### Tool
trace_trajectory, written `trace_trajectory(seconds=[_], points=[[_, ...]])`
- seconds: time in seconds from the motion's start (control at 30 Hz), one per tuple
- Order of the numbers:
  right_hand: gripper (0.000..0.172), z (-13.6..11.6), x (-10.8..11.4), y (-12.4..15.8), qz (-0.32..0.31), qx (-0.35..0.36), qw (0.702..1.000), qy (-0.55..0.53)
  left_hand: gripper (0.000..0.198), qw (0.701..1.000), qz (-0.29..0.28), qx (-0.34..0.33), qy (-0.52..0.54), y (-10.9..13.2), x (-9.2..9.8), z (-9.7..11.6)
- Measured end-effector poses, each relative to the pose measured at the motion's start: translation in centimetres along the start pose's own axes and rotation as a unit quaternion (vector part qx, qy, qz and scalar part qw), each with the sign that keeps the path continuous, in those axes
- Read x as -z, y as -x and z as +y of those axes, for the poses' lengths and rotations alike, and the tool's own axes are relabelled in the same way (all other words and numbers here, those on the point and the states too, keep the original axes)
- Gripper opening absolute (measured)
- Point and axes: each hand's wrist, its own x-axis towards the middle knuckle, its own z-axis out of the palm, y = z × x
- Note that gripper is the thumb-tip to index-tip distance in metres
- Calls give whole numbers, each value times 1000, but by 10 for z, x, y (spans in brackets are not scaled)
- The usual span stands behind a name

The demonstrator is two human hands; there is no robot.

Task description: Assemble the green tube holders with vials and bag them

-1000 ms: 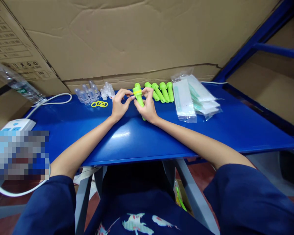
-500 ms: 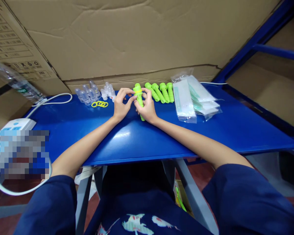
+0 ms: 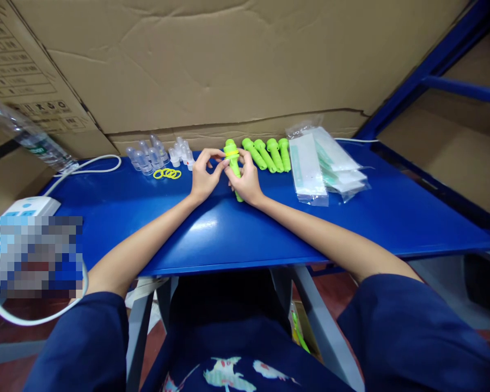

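My right hand (image 3: 247,182) is wrapped round a bright green plastic tube (image 3: 232,163) held upright over the blue table (image 3: 188,218). A yellow ring (image 3: 231,154) sits round the tube near its top. My left hand (image 3: 203,177) pinches that ring with thumb and fingertips. Several loose yellow rings (image 3: 167,173) lie just left of my left hand. More green tubes (image 3: 267,154) lie side by side behind my right hand.
Small clear plastic caps (image 3: 157,154) stand at the back left. Clear bags with green parts (image 3: 324,163) are stacked at the right. A white power strip (image 3: 22,209) and cable lie at the left edge, with a plastic bottle (image 3: 22,136) behind. Cardboard boxes wall the back.
The hands and the green tube have barely shifted; my fingers have worked the yellow ring slightly on the tube's top.
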Motion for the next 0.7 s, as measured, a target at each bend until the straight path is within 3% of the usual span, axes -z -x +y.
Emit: trace_trajectory(seconds=[0.1, 0.37, 0.53, 0.7], points=[[73, -1, -3, 0, 45, 13, 999, 14, 49, 999, -10, 21, 26, 1, -3, -7], [64, -5, -7, -3, -18, -35, 998, -56, 53, 998, -17, 36, 54, 1, -1, -3], [69, -1, -7, -2, -6, -39, 995, -87, 50, 998, -25, 32, 51, 0, -2, -4], [63, 2, -7, -2, -21, -37, 989, -144, 41, 996, -8, 50, 74, 0, -5, -7]])
